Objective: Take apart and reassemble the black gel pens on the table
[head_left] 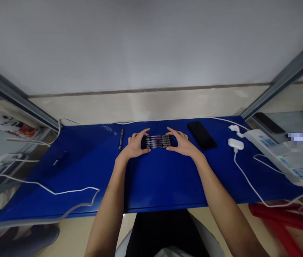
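Black pens (160, 141) lie side by side mid-desk (164, 178), between left hand (135, 145) and right hand (182, 144). Each grip wide, thumb near side, fingers far side; firm contact can't be told. Best: squeeze lightly, evenly, keep row flat, ends level.

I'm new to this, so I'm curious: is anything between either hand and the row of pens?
Nothing visible: the left hand and right hand curve around opposite ends of the row of pens. A lone pen and a black phone lie outside, left and right of the hands.
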A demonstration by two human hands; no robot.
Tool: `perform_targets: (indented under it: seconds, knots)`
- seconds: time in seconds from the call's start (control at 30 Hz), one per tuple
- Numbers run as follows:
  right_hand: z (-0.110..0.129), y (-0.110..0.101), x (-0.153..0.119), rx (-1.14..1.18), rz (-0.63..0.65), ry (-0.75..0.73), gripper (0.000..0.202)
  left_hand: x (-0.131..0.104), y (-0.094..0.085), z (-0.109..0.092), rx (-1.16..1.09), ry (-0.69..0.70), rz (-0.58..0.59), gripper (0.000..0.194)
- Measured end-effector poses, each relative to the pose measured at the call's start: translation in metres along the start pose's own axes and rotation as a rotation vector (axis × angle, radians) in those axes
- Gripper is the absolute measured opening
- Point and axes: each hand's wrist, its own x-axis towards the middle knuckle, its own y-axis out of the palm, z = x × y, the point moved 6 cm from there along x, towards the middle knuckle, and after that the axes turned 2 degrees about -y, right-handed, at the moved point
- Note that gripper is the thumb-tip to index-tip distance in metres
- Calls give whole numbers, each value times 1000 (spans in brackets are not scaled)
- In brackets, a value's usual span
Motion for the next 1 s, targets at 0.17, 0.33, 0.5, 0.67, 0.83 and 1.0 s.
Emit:
perform_targets:
  seconds: [0.17,0.33,0.5,0.67,0.83,1.0]
  knots:
    - [-3,2,1,0,8,7,87,1,1,2,-2,3,-7,91]
    - [-3,2,1,8,10,6,88,1,1,2,-7,12,-6,91]
    - [-2,1,1,10,13,6,86,1,1,2,-4,15,-11,92]
    - [-3,1,1,10,7,-6,85,1,1,4,1,15,-13,94]
    - [-3,1,1,22,1,-21,89,1,0,3,-9,32,-34,95]
    - [-4,-2,0,70,-51,4,83,0,-23,12,-4,-31,-336,61]
